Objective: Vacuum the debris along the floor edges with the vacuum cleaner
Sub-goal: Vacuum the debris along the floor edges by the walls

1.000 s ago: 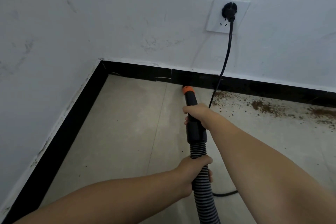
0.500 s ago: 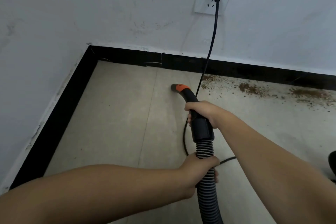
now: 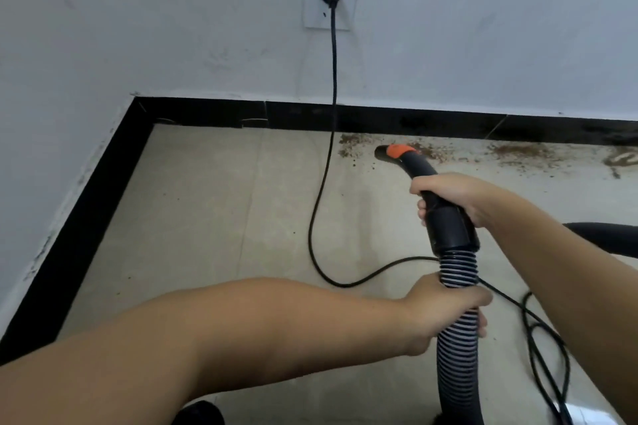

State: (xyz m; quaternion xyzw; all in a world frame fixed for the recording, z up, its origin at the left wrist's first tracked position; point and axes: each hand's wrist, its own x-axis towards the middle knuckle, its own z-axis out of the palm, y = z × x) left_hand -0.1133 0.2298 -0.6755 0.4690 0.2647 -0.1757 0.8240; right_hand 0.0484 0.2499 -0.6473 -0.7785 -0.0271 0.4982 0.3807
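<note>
Orange marks the collar of the nozzle point(image 3: 397, 152), and in the head view, the only one we have, its mouth sits ahead of our right hand point(image 3: 445, 197), at the near end of the debris point(image 3: 511, 149) strewn along the black skirting point(image 3: 379, 121). Our right hand is clenched round the black handle point(image 3: 448, 224); our left hand point(image 3: 445, 310), just behind it, grasps the ribbed hose point(image 3: 457, 355). We judge the step to be the start of the pass along this wall: the floor to the left of our hands looks mostly clean, while the brown grit runs off to the right. Next we would need to sweep the nozzle rightward, close to the skirting, and keep clear of the cord point(image 3: 331, 86) hanging from the socket point(image 3: 347, 10) and looping under the hose. Whether the nozzle touches the floor we cannot tell. The debris and the cord coils are cut off at the right edge, and a dark shape beyond our right forearm is too partial to name
</note>
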